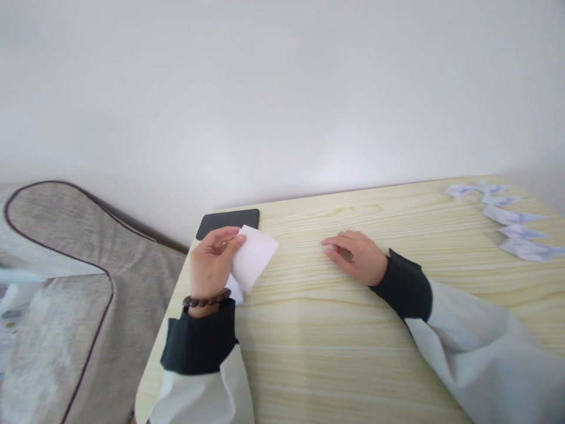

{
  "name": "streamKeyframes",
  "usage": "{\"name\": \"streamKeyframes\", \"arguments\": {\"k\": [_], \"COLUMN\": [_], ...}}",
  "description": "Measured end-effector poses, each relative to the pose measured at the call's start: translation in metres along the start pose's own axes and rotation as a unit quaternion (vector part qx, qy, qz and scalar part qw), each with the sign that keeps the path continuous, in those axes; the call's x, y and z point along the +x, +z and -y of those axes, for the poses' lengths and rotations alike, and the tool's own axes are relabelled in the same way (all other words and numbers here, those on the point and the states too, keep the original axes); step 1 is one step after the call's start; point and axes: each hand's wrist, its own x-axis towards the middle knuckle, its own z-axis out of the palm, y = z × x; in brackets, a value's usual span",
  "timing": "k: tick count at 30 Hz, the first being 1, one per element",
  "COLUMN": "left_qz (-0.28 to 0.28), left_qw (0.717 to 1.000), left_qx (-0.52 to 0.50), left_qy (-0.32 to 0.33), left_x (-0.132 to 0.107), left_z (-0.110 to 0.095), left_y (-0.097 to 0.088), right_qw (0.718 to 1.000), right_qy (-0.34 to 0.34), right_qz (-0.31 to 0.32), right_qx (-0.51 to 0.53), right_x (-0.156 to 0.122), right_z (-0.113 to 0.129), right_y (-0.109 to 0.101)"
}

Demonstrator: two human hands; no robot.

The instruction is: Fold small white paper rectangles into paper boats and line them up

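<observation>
My left hand (pixel 216 259), with a dark beaded bracelet at its wrist, pinches a square of white paper (pixel 256 253) between thumb and fingers. The sheet is tilted above the table near its left side. More white paper (pixel 235 288) shows partly behind it, mostly hidden by the hand and the held sheet. My right hand (pixel 357 256) rests low over the wooden tabletop. Its fingers are loosely curved, with a small gap between thumb and index finger, and nothing shows in them.
On the pale wood table (pixel 331 353), several folded paper cranes (pixel 514 217) stand in a row at the far right. A black flat device (pixel 229 219) lies at the back left corner. A white wall rises behind, and a grey upholstered sofa (pixel 132 282) is at the left.
</observation>
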Motion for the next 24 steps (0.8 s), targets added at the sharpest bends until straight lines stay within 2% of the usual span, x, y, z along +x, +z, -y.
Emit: {"name": "streamKeyframes", "arguments": {"k": [4, 7, 9, 11, 13, 16, 19, 24], "left_qz": [0.047, 0.097, 0.102, 0.087, 0.097, 0.178, 0.271, 0.349], "left_qw": [0.995, 0.987, 0.981, 0.980, 0.977, 0.958, 0.931, 0.909], "left_qx": [-0.082, -0.123, -0.164, -0.180, -0.189, -0.226, -0.238, -0.199], "left_qy": [-0.017, -0.038, -0.018, 0.010, 0.021, -0.014, -0.060, -0.113], "left_x": [-0.013, -0.022, -0.026, -0.028, -0.029, -0.029, -0.024, -0.020], "left_z": [0.002, 0.006, 0.006, 0.003, -0.001, -0.006, -0.007, -0.008], "left_y": [0.051, 0.083, 0.099, 0.110, 0.117, 0.119, 0.114, 0.104], "right_qw": [0.995, 0.991, 0.988, 0.987, 0.981, 0.963, 0.934, 0.881], "right_qy": [-0.023, 0.038, 0.068, 0.074, 0.106, 0.154, 0.173, 0.204], "right_qz": [-0.007, -0.045, -0.042, -0.009, 0.001, -0.029, -0.032, -0.029], "right_qx": [0.093, 0.119, 0.134, 0.145, 0.161, 0.221, 0.312, 0.426], "right_x": [-0.006, -0.005, -0.002, 0.002, 0.005, 0.009, 0.012, 0.012], "right_z": [0.008, 0.012, 0.012, 0.011, 0.008, 0.001, -0.006, -0.009], "right_y": [0.001, 0.000, -0.001, -0.003, -0.005, -0.008, -0.010, -0.009]}}
